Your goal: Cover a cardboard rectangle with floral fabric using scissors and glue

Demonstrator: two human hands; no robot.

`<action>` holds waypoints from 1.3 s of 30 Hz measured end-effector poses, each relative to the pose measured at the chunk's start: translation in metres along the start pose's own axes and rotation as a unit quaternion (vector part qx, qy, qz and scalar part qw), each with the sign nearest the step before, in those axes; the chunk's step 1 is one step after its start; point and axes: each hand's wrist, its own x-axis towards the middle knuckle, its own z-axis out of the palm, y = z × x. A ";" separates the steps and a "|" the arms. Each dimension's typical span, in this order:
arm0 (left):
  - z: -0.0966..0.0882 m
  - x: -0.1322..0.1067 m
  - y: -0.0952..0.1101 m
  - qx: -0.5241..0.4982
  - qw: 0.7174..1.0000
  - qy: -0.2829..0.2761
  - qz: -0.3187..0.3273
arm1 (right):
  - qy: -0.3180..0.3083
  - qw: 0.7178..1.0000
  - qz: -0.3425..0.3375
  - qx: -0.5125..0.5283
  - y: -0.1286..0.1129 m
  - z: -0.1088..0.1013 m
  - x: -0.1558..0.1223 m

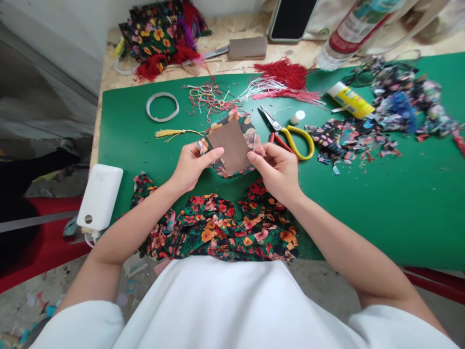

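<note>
Between my hands, just above the green mat, is a brown cardboard square (231,147) lying on a piece of floral fabric (251,135) that sticks out around its edges. My left hand (194,165) pinches the left side, thumb on the card's edge. On the right side my right hand (278,167) grips the fabric and card with thumb and fingers. Close to my right hand lie scissors (307,144) with yellow and red handles, blades apart. A larger floral cloth (218,228) with a cut edge lies below my hands. A yellow tassel (170,133) rests to the left.
The green mat (363,208) holds a tape roll (162,107), cord scraps (210,97), red and white threads (279,80), a glue stick (350,100), its white cap (297,117) and fabric scraps (352,138). A bottle (352,36), phone (293,19) and white power bank (100,196) stand around it.
</note>
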 end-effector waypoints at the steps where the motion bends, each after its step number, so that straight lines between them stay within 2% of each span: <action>1: 0.001 -0.001 0.000 -0.006 1.000 -0.016 -0.018 | 0.006 1.000 -0.001 0.004 0.000 0.000 0.000; 4: 0.004 -0.005 0.003 -0.035 0.996 -0.062 -0.051 | 0.003 1.000 -0.005 0.015 -0.001 0.000 -0.001; 9: 0.014 -0.014 0.011 -0.094 0.986 -0.105 -0.089 | -0.088 0.996 -0.008 -0.005 0.001 0.004 -0.005; 13: 0.015 -0.014 0.014 -0.118 0.984 -0.090 -0.095 | -0.084 0.994 -0.028 -0.056 -0.001 0.002 -0.004; 16: 0.009 -0.009 0.009 -0.123 0.987 -0.040 -0.096 | -0.055 0.988 -0.046 -0.138 -0.006 -0.011 0.002; 18: 0.004 -0.005 0.003 -0.106 0.990 0.015 -0.096 | -0.019 0.959 -0.068 -0.274 -0.008 -0.025 0.007; 21: 0.001 0.000 -0.004 -0.095 0.990 0.066 -0.085 | 0.059 0.868 -0.046 -0.491 -0.005 -0.044 0.013; 23: 0.001 0.001 -0.005 -0.099 0.988 0.078 -0.086 | 0.055 0.815 0.003 -0.577 -0.001 -0.052 0.015; 25: 0.002 0.002 -0.003 -0.106 0.987 0.073 -0.093 | 0.041 0.793 0.020 -0.607 0.003 -0.056 0.015; 29: 0.004 0.001 0.004 -0.135 0.982 0.038 -0.129 | 0.010 0.803 -0.009 -0.595 0.010 -0.057 0.015; 34: 0.002 -0.002 0.010 -0.141 0.973 -0.010 -0.181 | 0.000 0.842 -0.025 -0.540 0.021 -0.063 0.021; 36: 0.002 -0.003 0.009 -0.141 0.974 -0.009 -0.180 | 0.003 0.850 -0.025 -0.527 0.026 -0.066 0.023; 39: 0.002 -0.003 0.007 -0.127 0.977 0.024 -0.167 | -0.001 0.847 -0.002 -0.531 0.029 -0.068 0.025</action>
